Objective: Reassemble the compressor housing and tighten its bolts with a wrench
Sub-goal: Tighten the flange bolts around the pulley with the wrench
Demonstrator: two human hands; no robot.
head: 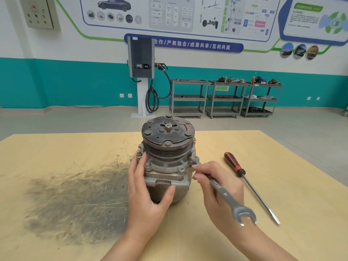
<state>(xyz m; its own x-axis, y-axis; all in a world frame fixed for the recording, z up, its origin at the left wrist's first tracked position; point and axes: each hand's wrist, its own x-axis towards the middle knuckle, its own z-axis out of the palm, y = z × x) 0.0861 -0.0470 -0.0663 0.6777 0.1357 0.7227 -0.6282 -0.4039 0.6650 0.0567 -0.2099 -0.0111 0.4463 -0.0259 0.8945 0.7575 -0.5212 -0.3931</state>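
Note:
A grey metal compressor (166, 173) stands upright on the wooden table (282, 185), its rusty pulley and clutch plate (167, 133) on top. Bolts (147, 164) sit in the flange of the housing under the pulley. My left hand (145, 193) grips the compressor's left side, thumb across the front and fingers up by the flange. My right hand (218, 187) holds a steel combination wrench (222, 193) by its shaft. The wrench's far end sits on a bolt at the flange's right side (194, 160); its open-jaw end (243, 216) points toward me.
A screwdriver with a red and black handle (234, 164) lies on the table right of the compressor, its blade toward me. A dark grease smear (75, 200) covers the table's left part. Beyond the table are bare floor, three grey carts (225, 98) and a charging post (141, 59).

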